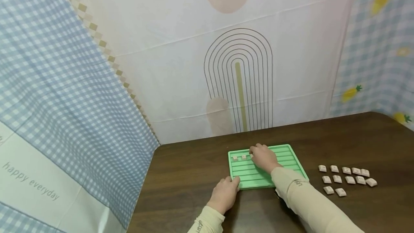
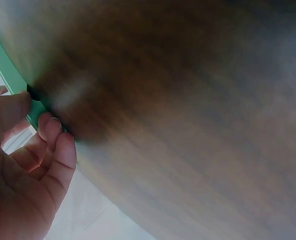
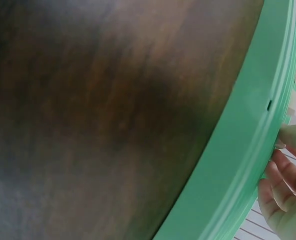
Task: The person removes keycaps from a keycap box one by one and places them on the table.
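A green ridged tray (image 1: 255, 183) lies on the table. My left hand (image 1: 224, 194) grips its near left corner; in the left wrist view the thumb and curled fingers (image 2: 63, 150) close round the green edge. My right hand (image 1: 264, 158) reaches over the tray's far row and pinches a small white keycap (image 1: 251, 156) at its fingertips, mostly covered by the hand. To the left of it, two keycaps sit in the same row, one keycap (image 1: 235, 158) at the end and another keycap (image 1: 244, 157) beside it.
Several loose white keycaps (image 1: 346, 170) lie in uneven rows on the brown table (image 1: 187, 175), right of the tray. A patterned white cloth (image 1: 181, 82) hangs behind the table, and a blue checked curtain (image 1: 81, 92) hangs at the left.
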A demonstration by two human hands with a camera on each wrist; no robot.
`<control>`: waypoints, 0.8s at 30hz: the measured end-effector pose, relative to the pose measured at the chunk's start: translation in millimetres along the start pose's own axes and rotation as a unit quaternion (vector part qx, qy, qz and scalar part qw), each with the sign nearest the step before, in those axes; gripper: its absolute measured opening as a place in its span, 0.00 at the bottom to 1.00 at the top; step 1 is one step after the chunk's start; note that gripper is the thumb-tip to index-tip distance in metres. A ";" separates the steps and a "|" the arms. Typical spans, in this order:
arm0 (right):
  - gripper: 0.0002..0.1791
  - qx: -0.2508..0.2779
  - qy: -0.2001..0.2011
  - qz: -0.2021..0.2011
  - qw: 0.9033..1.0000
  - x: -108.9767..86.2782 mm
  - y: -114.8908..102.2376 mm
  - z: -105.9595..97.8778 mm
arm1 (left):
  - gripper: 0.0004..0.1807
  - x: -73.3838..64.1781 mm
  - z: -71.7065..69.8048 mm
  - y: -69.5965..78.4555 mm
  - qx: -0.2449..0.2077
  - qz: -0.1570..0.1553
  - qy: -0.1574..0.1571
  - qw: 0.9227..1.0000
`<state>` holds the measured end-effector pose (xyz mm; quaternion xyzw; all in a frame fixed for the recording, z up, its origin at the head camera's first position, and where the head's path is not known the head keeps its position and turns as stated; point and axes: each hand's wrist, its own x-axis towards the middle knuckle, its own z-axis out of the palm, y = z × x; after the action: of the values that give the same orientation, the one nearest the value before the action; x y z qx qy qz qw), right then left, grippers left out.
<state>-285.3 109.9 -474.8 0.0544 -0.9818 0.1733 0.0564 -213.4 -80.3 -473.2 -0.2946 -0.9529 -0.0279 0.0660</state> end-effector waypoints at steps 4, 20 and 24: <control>0.07 -0.013 0.009 -0.011 1.000 -0.5 0.3 -2.7 | 0.08 -0.2 0.2 0.8 -0.002 0.000 0.012 1.000; 0.05 -0.053 0.059 -0.068 0.994 -26.3 27.6 -44.6 | 0.09 -0.5 3.0 -1.3 -0.007 0.006 0.008 1.000; 0.06 -0.055 0.063 -0.079 0.993 -44.3 38.2 -61.0 | 0.08 0.0 0.3 -1.6 -0.006 0.010 0.004 1.000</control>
<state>-240.8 170.6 -436.3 0.1175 -0.9769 0.1170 0.1347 -214.3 -81.6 -473.6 -0.3046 -0.9494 -0.0344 0.0679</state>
